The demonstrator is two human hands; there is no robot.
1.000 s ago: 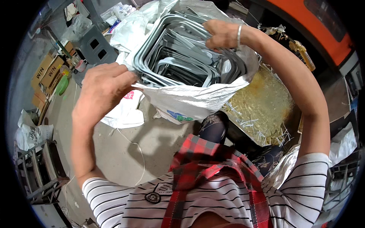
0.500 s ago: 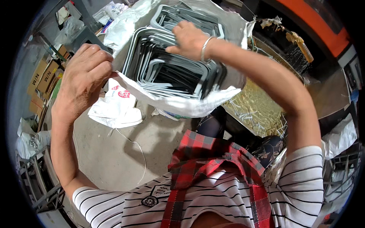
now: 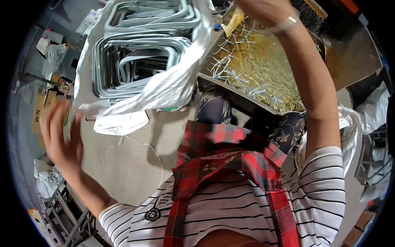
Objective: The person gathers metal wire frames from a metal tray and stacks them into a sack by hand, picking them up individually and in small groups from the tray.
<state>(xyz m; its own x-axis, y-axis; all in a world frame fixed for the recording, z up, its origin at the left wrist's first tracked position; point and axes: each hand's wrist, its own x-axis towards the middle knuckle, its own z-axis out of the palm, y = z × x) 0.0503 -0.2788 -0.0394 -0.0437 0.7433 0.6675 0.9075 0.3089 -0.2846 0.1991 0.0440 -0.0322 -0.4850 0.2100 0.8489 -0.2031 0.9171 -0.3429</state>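
both hands came off the bag: left hand (image 3: 61,138) now open, off to the side, holding nothing; right hand (image 3: 263,10) lifted to the top edge, blurred, can't tell its grip. grey metal frames (image 3: 135,61) sit unsupported in the white sack (image 3: 164,88).

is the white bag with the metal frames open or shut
Open: the white bag gapes wide at its mouth, baring stacked grey metal frames inside.
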